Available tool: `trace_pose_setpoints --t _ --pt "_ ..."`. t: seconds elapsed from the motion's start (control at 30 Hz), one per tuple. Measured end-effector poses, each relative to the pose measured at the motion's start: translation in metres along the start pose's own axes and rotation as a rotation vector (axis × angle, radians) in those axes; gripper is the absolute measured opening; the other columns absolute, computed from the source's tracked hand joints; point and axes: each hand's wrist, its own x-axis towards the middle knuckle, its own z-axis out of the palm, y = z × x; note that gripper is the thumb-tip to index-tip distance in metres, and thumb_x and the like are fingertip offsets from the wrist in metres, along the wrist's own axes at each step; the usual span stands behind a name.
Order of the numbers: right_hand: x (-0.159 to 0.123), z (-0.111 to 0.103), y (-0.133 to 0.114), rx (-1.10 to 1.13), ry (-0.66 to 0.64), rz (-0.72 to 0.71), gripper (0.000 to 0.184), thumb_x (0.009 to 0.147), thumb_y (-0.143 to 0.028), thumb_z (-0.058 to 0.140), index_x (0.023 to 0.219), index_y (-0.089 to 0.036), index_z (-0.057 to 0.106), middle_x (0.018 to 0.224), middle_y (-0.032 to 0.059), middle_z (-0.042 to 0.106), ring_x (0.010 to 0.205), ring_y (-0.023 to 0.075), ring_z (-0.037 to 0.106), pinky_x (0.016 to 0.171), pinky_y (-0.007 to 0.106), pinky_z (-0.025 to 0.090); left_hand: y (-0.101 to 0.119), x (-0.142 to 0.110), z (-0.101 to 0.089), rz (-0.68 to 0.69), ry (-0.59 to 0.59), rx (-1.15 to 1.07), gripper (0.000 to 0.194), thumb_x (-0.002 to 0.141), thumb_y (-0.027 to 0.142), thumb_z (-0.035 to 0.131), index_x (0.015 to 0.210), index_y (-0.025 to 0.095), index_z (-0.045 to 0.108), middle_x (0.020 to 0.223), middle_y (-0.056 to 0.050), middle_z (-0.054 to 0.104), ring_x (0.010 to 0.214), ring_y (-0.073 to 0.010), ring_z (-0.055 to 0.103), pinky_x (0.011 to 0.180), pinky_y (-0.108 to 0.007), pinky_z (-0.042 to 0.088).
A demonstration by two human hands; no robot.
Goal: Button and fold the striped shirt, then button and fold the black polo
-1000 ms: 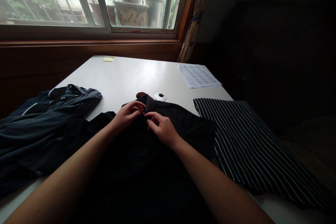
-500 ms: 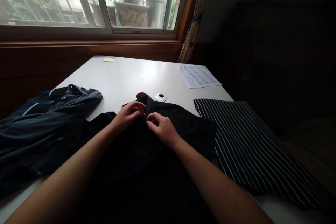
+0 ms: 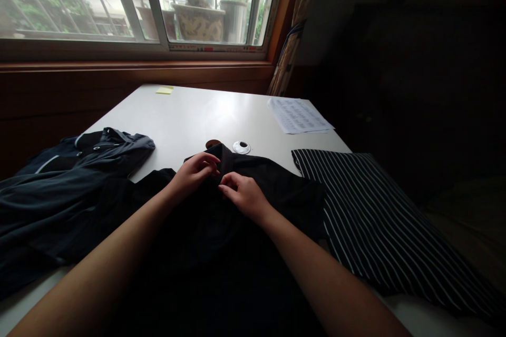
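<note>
A black collared shirt (image 3: 272,176) lies spread in front of me, its lower part lost in shadow. At the left side of its collar, my left hand (image 3: 196,167) is closed with bent fingers on the dark cloth. My right hand (image 3: 245,195) pinches the shirt's front just below the collar, thumb against forefinger. The fingertips of the two hands are close together but apart. Whatever small part lies between them is too dark to make out.
The white table (image 3: 213,110) runs toward the window. A dark blue-grey button-neck shirt (image 3: 79,195) lies left, a black-and-white striped garment (image 3: 363,200) right. Farther back are printed papers (image 3: 298,116), a yellow sticky note (image 3: 164,90) and a round cable-hole cover (image 3: 241,147).
My right hand has shifted very slightly down and left at the shirt's front. The left hand and the garments look the same.
</note>
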Motion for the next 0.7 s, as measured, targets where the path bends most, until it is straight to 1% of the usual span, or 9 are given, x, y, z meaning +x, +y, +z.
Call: trace_pose_setpoints --t 0.2,0.43,0.7 --pt "-0.0003 0.0010 0.0009 0.012 0.037 -0.023 0.006 0.092 -0.028 0.063 0.094 -0.023 0.065 0.076 -0.0017 0.071 0.072 0.0164 0.067 0.069 0.027 0.046 -0.0021 0.0002 -0.0003 -0.004 -0.001 -0.001 0.023 0.089 0.028 0.060 0.109 0.019 0.065 0.087 -0.004 0.072 0.087 -0.0208 0.072 0.082 -0.034 0.055" --pt "-0.0011 0.0020 0.0004 0.079 0.165 0.019 0.011 0.093 -0.028 0.059 0.101 -0.023 0.063 0.074 -0.0020 0.068 0.069 0.0164 0.067 0.067 0.026 0.047 -0.0037 0.0004 -0.0008 0.013 -0.011 -0.014 0.023 0.088 0.026 0.060 0.109 0.018 0.065 0.088 -0.004 0.070 0.088 -0.0208 0.072 0.081 -0.033 0.054" --pt "-0.0015 0.0018 0.0007 0.052 0.161 0.007 0.012 0.093 -0.027 0.057 0.101 -0.024 0.065 0.073 -0.0020 0.068 0.068 0.0160 0.066 0.067 0.026 0.047 -0.0022 0.0004 -0.0005 0.009 -0.006 -0.019 0.023 0.088 0.027 0.060 0.108 0.018 0.065 0.089 -0.004 0.070 0.088 -0.0210 0.072 0.081 -0.033 0.055"
